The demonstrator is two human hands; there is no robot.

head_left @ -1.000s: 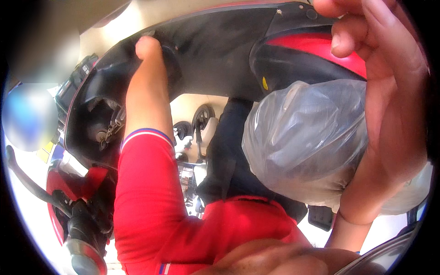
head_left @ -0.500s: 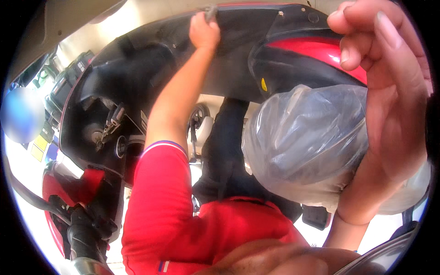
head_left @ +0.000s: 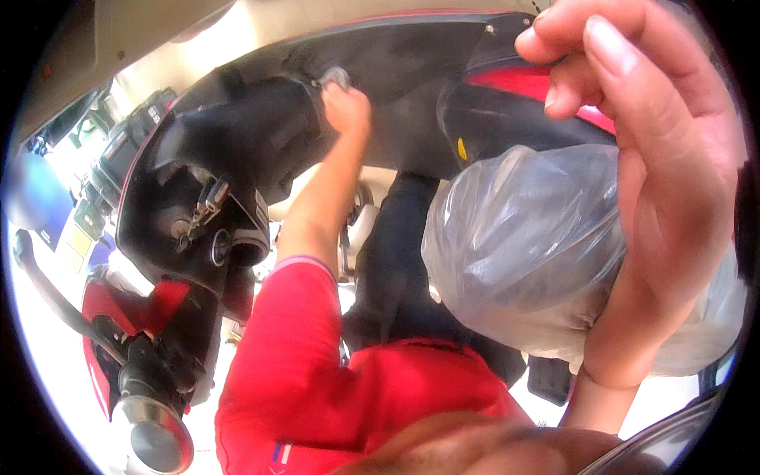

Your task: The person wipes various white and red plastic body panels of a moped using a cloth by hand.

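The left hand (head_left: 347,111) is gripping a small grey wad (head_left: 337,77) (its material is too blurred to identify) at the black body panel (head_left: 404,95) of the scooter. The right hand (head_left: 665,150) is hovering well apart from the left, its fingers half curling and its thumb standing free. Clear plastic (head_left: 526,229) is bulging beside the right wrist. Keys (head_left: 204,210) are hanging farther left, and a handlebar grip (head_left: 146,376) is projecting at lower left.

Keys (head_left: 211,196) and a dark brake lever (head_left: 65,311) sit left.
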